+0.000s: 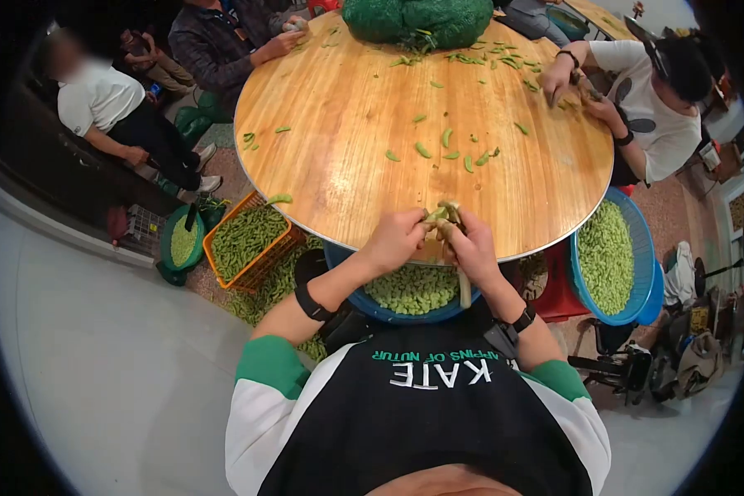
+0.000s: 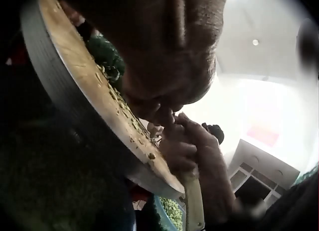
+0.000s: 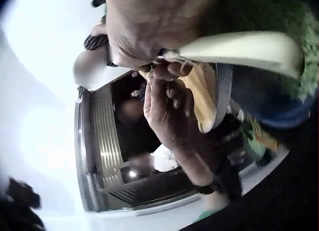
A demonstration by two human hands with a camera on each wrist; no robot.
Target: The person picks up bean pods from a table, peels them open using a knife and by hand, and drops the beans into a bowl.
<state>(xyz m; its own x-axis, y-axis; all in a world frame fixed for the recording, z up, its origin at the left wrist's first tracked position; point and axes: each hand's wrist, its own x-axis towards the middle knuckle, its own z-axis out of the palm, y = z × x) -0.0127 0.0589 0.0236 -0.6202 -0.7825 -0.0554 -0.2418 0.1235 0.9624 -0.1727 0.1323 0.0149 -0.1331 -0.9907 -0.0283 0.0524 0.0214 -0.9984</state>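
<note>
Both hands meet above the near edge of the round wooden table (image 1: 355,190). My left hand (image 1: 397,240) pinches a green bean pod (image 1: 442,213), with the fingertips of both hands close around it. In my right hand (image 1: 474,244) is a knife with a cream handle (image 3: 244,49); the handle sticks out below the fist, while the blade is hidden by the fingers. Directly under the hands, partly beneath the tabletop, a blue basin holds shelled green beans (image 1: 413,289). Loose pods (image 1: 422,150) lie on the table beyond the hands.
A large green mesh sack (image 1: 417,21) stands at the table's far side. To the left are an orange crate (image 1: 260,269) of pods and a green basin (image 1: 167,248). Another blue basin (image 1: 643,248) of beans is at right. Other people sit and stand around the table.
</note>
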